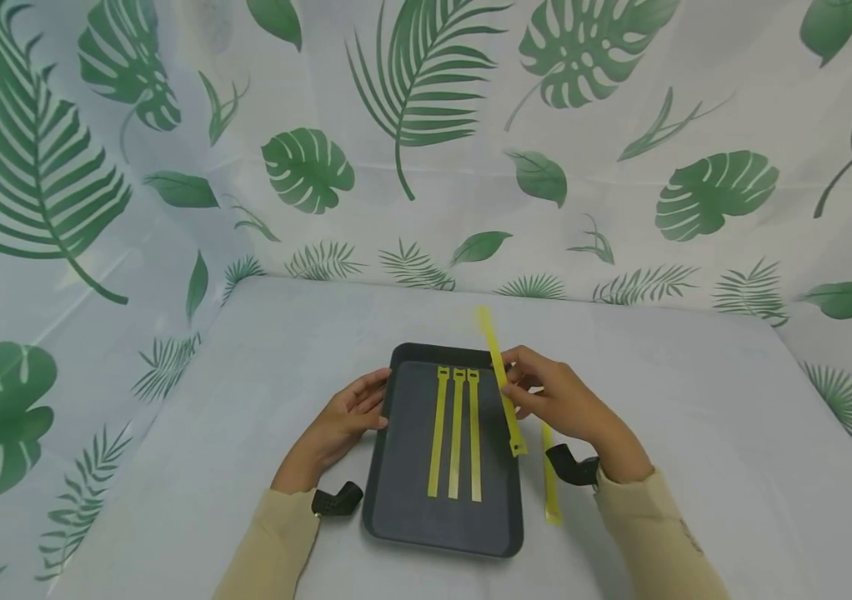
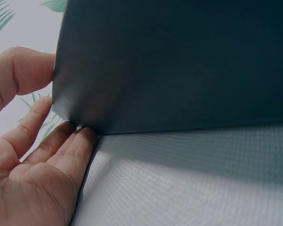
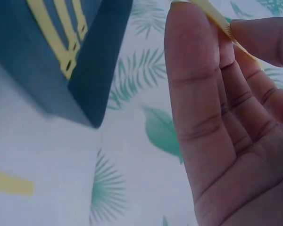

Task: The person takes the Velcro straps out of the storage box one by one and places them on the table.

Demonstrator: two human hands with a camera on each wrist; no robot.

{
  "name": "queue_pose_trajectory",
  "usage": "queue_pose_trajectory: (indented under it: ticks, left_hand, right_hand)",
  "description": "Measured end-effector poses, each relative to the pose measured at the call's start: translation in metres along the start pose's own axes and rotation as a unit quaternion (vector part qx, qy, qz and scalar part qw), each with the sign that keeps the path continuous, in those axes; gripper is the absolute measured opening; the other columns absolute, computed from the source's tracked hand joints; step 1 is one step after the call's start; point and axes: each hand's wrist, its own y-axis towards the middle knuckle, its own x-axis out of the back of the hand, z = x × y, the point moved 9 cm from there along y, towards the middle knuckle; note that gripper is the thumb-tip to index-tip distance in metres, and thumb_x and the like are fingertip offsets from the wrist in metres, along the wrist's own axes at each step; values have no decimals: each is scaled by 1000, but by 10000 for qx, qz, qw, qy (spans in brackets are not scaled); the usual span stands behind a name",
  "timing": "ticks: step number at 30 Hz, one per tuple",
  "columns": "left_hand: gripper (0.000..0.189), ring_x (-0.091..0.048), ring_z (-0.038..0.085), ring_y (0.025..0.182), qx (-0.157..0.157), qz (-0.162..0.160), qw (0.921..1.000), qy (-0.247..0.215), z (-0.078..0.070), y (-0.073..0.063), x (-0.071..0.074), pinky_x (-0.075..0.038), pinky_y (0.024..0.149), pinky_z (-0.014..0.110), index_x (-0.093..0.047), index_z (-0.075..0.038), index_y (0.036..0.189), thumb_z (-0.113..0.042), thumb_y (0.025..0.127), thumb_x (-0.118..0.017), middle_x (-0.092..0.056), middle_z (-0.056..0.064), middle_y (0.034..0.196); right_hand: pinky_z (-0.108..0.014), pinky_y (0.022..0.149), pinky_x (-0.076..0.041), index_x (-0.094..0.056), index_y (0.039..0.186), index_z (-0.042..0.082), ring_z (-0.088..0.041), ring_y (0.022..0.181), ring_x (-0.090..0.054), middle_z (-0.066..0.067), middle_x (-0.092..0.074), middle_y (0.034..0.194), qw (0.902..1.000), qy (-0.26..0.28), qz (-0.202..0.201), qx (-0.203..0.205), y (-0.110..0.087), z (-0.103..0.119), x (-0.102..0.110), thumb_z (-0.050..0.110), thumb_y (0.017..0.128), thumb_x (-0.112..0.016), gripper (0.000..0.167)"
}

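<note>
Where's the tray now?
In the head view, the dark tray sits below centre on the white surface, between the left hand, touching its left side, and the right hand.

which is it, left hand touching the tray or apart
Touching: the left wrist view shows the left hand with fingertips against the side of the tray.

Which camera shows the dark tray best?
The head view: it shows almost the whole tray from above, three yellow strips inside. The left wrist view catches only a side close up; the right wrist view, a cropped corner.

Beige sleeves [image 1: 270, 542], black angular wrist cameras [image 1: 338, 500]
</note>
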Motion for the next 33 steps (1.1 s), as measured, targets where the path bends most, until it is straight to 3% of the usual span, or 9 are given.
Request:
queue_pose_trajectory:
  ticks: [3,20,28,33]
  left_hand:
    - [90,-23,42,162,-4,33,10000,-10,-1,-1,-1,-46,116,24,-21,10,167,17,89,-65,-22,30,174]
    - [91,-22,41,162,21,29,10000,-9,1,-2,0,-47,115,24,-21,9,167,15,90,-69,-21,28,175]
    - [91,-42,22,153,5,38,10000,20,2,-2,-1,-47,115,23,-21,9,167,15,90,-70,-21,30,174]
    - [91,-45,16,149,-36,53,10000,38,1,-2,-1,-46,115,23,-20,10,167,15,91,-70,-21,30,174]
  right_hand:
    - [-31,70,-65,-53,140,-7,-19,82,-71,-12,-67,103,9998,101,-99,-124,-7,-8,5,-2,105,-65,38]
    - [-34,68,-66,-45,141,-14,-16,79,-69,-13,-68,95,9945,715,-353,-674,-48,-53,27,-6,104,-63,42]
    - [-37,71,-66,-40,141,-14,-21,80,-68,-12,-66,94,9857,962,-190,-1370,-63,-81,29,-3,106,-61,42]
    - [-36,73,-65,-40,141,-14,-25,82,-69,-11,-66,94,9754,1133,-94,-1889,-74,-99,27,-3,105,-62,43]
